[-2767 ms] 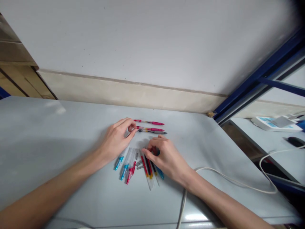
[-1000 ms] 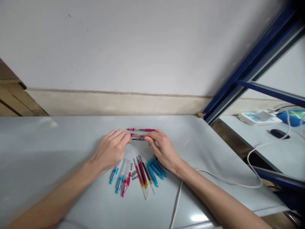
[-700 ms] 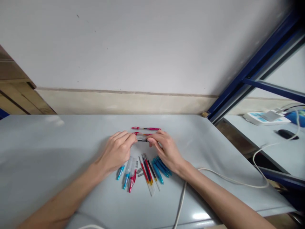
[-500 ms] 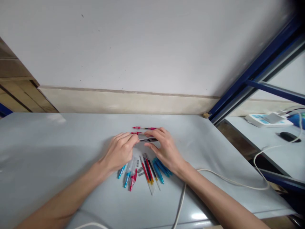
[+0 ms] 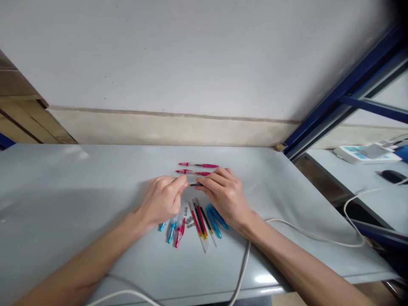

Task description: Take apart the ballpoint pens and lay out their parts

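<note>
A slim pen (image 5: 194, 184) with a dark refill is held level between my two hands, only a short stretch of it showing. My left hand (image 5: 163, 196) pinches its left end, and the fingers of my right hand (image 5: 225, 193) close around the right end. Just beyond them lie two red pens, a far one (image 5: 207, 165) and a near one (image 5: 188, 171). Below the hands several refills (image 5: 201, 223) with red or dark ink are grouped together. Clear barrels with blue tips (image 5: 171, 233) and a red-clipped one (image 5: 180, 231) lie to their left, blue tubular parts (image 5: 214, 221) to their right.
Small clear pieces (image 5: 190, 222) sit among the pen parts on the grey table (image 5: 79, 212). A white cable (image 5: 306, 233) crosses the right side under my right forearm. Past a blue frame (image 5: 338, 97), another surface holds a power strip (image 5: 357, 154) and a dark mouse (image 5: 392, 176).
My right hand's fingers have closed further around the pen, leaving less of it showing. The red pens behind are less covered. The view has shifted slightly.
</note>
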### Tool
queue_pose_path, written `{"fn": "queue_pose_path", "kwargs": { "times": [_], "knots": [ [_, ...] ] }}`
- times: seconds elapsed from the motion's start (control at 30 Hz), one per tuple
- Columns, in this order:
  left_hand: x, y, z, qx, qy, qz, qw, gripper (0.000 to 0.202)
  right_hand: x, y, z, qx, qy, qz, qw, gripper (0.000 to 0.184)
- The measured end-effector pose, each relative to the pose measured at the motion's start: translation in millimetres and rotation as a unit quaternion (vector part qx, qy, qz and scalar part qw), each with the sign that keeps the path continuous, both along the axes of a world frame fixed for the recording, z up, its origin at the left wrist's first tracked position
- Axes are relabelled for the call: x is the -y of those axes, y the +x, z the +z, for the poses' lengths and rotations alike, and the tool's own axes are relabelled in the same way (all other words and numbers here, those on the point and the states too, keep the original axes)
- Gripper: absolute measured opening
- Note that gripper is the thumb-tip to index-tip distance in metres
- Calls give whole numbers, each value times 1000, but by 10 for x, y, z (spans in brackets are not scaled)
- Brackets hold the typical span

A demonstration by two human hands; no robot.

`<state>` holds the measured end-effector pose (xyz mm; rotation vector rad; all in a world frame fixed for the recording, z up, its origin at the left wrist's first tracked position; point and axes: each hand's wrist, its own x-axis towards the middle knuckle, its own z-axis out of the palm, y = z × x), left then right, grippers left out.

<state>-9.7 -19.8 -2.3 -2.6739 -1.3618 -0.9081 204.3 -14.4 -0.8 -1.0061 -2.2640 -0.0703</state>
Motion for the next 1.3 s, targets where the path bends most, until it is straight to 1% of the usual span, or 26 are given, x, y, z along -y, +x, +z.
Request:
{"fn": "queue_pose_path", "kwargs": {
  "times": [0.1, 0.2, 0.23, 0.3, 0.37, 0.43, 0.5, 0.53, 0.6, 0.63, 0.73, 0.77, 0.83, 0.87, 0.9, 0.93, 1.0, 1.03, 1.17, 1.3],
  "knots": [
    [-2, -21, -3, 9, 8, -5, 1000, 19, 35, -18, 50, 0, -12, 6, 1000, 27],
    [-12, -39, -5, 6, 5, 0, 1000, 22, 25, -27, 87, 2, -74, 43, 996, 29],
    [-15, -44, -4, 5, 1, 1, 1000, 24, 12, -24, 88, -8, -89, 57, 994, 29],
    [-24, -54, -1, 1, -9, 10, 1000, 27, -22, -5, 76, -48, -97, 71, 992, 24],
    [-39, -70, 0, -7, -23, 34, 999, 31, -57, 23, 57, -100, -89, 59, 989, 17],
    [-63, -90, -1, -15, -34, 63, 997, 34, -84, 52, 40, -125, -85, 42, 988, 14],
    [-88, -105, -2, -19, -25, 81, 996, 39, -95, 71, 26, -118, -91, 31, 988, 15],
    [-98, -108, -1, -19, -13, 80, 997, 41, -93, 74, 19, -107, -100, 30, 989, 17],
    [-110, -105, 4, -15, 18, 61, 998, 43, -80, 68, 8, -81, -120, 39, 989, 23],
    [-112, -101, 9, -12, 31, 44, 998, 40, -70, 59, 3, -71, -128, 45, 988, 26],
    [-109, -94, 18, -22, 63, -9, 998, 19, -46, 21, -2, -63, -126, 59, 988, 28],
    [-105, -95, 17, -32, 68, -24, 997, 26, -40, 8, -2, -66, -121, 58, 989, 26],
    [-91, -95, 7, -54, 63, -53, 995, 48, -31, -13, -1, -74, -114, 52, 989, 23],
    [-82, -92, 0, -60, 53, -63, 995, 53, -27, -21, 0, -76, -113, 50, 989, 22],
    [-72, -88, -8, -60, 38, -69, 995, 51, -24, -26, 1, -76, -112, 50, 990, 21],
    [-62, -81, -14, -55, 23, -69, 996, 44, -20, -28, 3, -72, -113, 51, 990, 20],
    [-49, -69, -22, -39, 3, -53, 998, 24, -15, -22, 13, -56, -117, 55, 990, 18],
    [-48, -67, -23, -30, -2, -41, 999, 18, -17, -13, 23, -47, -120, 57, 990, 18],
    [-91, -100, -19, 12, -13, -10, 1000, 26, -55, 67, 78, -51, -117, 52, 990, 18],
    [-170, -186, -40, 88, -23, 11, 996, 26, -103, 157, 136, -97, -115, 7, 989, 14]
  ]
}}
